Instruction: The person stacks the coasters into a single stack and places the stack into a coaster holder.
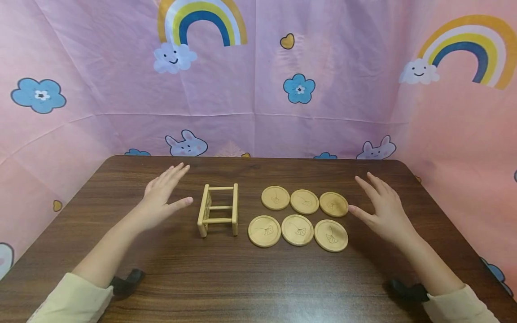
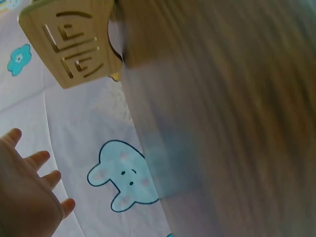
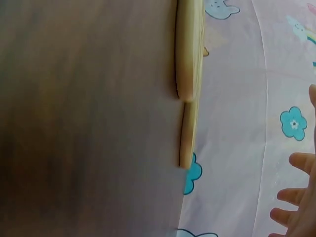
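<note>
My left hand is held to the left of a small wooden rack, fingers spread and holding nothing. The rack has two end panels joined by several bars; the left wrist view shows cut-out patterns in one panel. Round wooden coasters with an engraved leaf lie flat in two rows, among them a back-row coaster and a front-row coaster. To their right is my right hand, fingers extended and nothing in it. Its thumb appears close to the right back coaster; whether they touch I cannot tell.
Everything lies on a dark wood-grain table. A pink and lilac cloth printed with rainbows, flowers and rabbits hangs behind and beside it. Dark straps or mounts, such as the black piece, sit beneath both wrists.
</note>
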Demonstrator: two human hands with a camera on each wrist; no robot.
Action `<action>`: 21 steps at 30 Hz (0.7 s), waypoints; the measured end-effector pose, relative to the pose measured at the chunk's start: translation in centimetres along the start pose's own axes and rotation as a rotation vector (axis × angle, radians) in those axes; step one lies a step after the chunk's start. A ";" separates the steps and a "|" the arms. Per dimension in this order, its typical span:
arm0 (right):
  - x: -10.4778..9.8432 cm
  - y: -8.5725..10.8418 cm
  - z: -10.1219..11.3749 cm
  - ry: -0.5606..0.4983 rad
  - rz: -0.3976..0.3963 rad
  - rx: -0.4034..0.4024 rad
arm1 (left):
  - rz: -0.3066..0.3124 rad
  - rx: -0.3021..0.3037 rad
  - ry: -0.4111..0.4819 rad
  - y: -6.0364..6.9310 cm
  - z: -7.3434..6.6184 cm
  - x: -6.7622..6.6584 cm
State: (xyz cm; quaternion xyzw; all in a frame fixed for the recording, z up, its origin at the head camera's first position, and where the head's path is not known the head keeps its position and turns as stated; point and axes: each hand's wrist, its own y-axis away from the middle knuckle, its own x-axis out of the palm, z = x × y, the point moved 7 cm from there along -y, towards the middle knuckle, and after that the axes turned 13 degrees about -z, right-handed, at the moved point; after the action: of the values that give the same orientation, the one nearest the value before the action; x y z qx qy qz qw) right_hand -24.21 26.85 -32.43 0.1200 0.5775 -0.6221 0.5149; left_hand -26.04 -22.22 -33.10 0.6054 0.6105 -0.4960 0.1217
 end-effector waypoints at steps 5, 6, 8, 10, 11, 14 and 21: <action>0.2 0.6 1.0 -0.074 0.004 -0.005 | 0.033 0.001 0.077 0.1 -0.7 0.7; 0.3 0.7 1.2 -0.089 0.008 0.002 | 0.038 0.000 0.092 0.2 -0.8 0.8; 0.4 0.9 1.4 -0.118 0.012 0.013 | 0.042 0.000 0.113 0.2 -0.9 1.2; 0.6 1.2 1.4 -0.148 0.023 0.030 | 0.052 0.001 0.141 0.3 -1.0 1.4; 0.7 1.4 1.4 -0.161 0.029 0.038 | 0.056 0.001 0.150 0.3 -0.9 1.6; 1.2 1.8 1.4 -0.197 0.041 0.047 | 0.074 -0.001 0.184 0.5 -0.8 2.1; 2.1 2.5 1.8 -0.241 0.053 0.020 | 0.127 -0.032 0.225 0.9 -0.4 3.3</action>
State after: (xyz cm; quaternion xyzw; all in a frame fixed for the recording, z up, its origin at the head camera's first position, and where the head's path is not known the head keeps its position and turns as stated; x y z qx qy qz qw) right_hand -22.38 24.77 -34.92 0.0647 0.5020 -0.6240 0.5954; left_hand -25.92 -20.09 -35.80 0.6927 0.5884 -0.4064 0.0934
